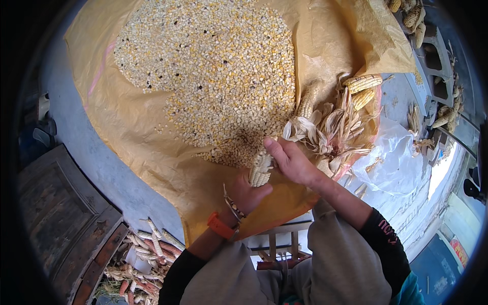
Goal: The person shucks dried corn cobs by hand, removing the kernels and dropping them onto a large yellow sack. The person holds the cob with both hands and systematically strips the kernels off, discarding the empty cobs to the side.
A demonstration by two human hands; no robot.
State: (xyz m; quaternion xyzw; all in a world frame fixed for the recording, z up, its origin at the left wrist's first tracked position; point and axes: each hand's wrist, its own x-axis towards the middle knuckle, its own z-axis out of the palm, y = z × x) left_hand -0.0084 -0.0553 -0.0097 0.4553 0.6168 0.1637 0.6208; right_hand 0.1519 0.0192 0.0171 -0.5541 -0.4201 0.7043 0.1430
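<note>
My left hand (pixel 247 192) is closed around the lower end of a pale ear of corn (pixel 261 167), which is partly bare of kernels. At its upper end, my right hand (pixel 291 158) grips the ear, thumb on top. Just beyond both hands, a broad heap of loose corn kernels (pixel 221 72), mostly cream and yellow with a few dark ones, lies on a yellow woven plastic sheet (pixel 141 152). Dry corn husks (pixel 339 126) and several ears of corn (pixel 364 83) rest to the right of the heap. The fingers' undersides are hidden.
Bare cobs (pixel 152 244) and husks are piled on the floor at the lower left, beside a dark wooden panel (pixel 61 213). A clear plastic bag (pixel 392 160) lies right of the sheet. Concrete blocks (pixel 438 68) with more corn stand at the upper right. My knees are close below the sheet.
</note>
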